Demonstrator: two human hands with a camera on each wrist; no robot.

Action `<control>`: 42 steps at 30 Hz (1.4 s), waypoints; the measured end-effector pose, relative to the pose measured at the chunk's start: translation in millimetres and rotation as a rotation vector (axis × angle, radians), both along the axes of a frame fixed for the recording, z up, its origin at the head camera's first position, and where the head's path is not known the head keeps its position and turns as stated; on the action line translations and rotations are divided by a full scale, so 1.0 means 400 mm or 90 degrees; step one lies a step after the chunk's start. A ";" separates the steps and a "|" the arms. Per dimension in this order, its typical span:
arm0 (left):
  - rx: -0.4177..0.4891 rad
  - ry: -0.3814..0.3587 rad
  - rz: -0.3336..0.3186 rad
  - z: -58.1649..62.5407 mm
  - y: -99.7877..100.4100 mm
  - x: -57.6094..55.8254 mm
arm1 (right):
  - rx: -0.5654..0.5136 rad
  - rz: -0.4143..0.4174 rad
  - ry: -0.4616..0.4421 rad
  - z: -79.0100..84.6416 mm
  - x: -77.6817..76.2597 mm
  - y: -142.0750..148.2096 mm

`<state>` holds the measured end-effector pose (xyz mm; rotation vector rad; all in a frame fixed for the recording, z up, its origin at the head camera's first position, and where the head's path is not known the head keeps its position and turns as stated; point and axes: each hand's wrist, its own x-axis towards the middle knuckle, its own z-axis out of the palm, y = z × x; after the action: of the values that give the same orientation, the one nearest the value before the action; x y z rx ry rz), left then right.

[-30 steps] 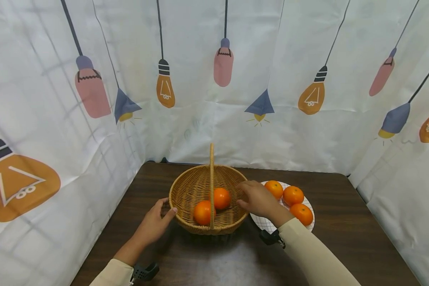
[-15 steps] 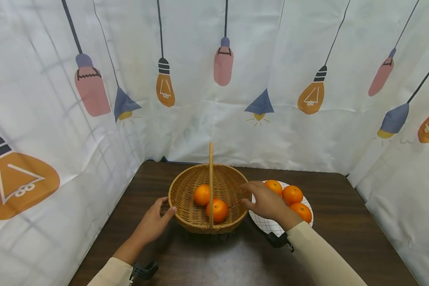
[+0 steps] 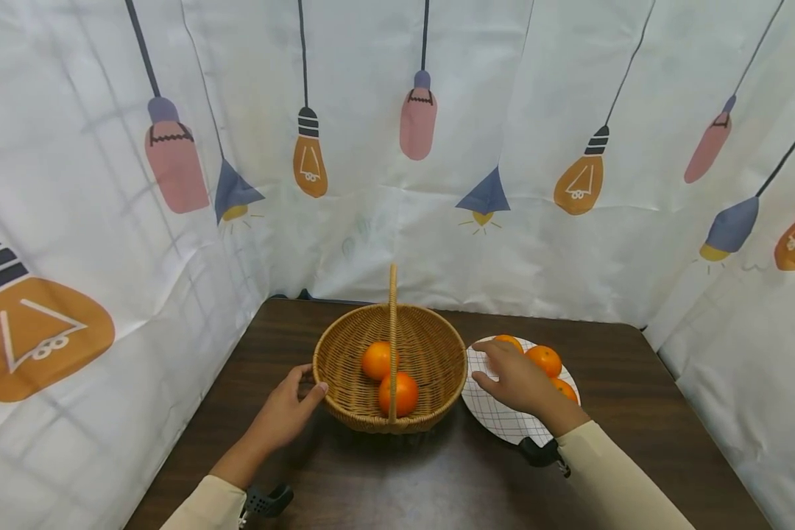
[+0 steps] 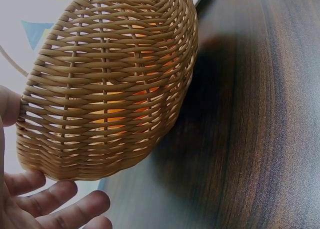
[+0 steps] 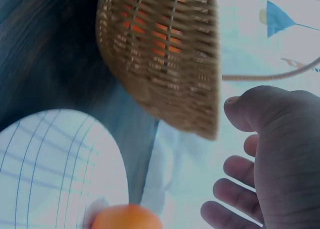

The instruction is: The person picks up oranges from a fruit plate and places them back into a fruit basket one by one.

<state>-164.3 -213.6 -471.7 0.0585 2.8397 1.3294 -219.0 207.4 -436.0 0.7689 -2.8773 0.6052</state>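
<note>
A wicker basket (image 3: 437, 346) with a tall arched handle stands on the table, holding two oranges (image 3: 377, 361) near its middle. My left hand (image 3: 281, 416) grips the basket's left side, thumb at the rim and fingers against the wall, as the left wrist view (image 4: 55, 204) also shows. To the right, my right hand (image 3: 517, 375) hovers over the white checked plate (image 3: 490, 412), its fingers loosely bent around nothing. Three oranges (image 3: 545, 359) sit on the plate's far right side, partly hidden by that hand. One plate orange (image 5: 127, 219) shows at the bottom of the right wrist view.
The dark wooden table (image 3: 397, 486) extends in front of the basket and to the right of the plate. Behind and beside it hangs a white curtain (image 3: 371, 243) printed with lamps and bulbs.
The right hand has drawn back from the basket's right rim to above the plate. Both oranges in the basket have rolled to new spots. The left hand stays on the rim.
</note>
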 end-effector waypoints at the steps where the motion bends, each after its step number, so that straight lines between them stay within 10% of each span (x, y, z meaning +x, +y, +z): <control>1: 0.001 0.000 -0.001 -0.001 0.000 0.000 | -0.003 -0.001 0.002 -0.001 0.002 0.007; 42: -0.003 -0.009 0.001 -0.003 -0.003 0.002 | 0.015 -0.131 -0.044 -0.040 0.068 0.230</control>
<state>-163.6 -214.7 -472.9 0.0464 2.8318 1.3172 -191.8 299.5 -452.1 0.4545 -2.9805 0.5831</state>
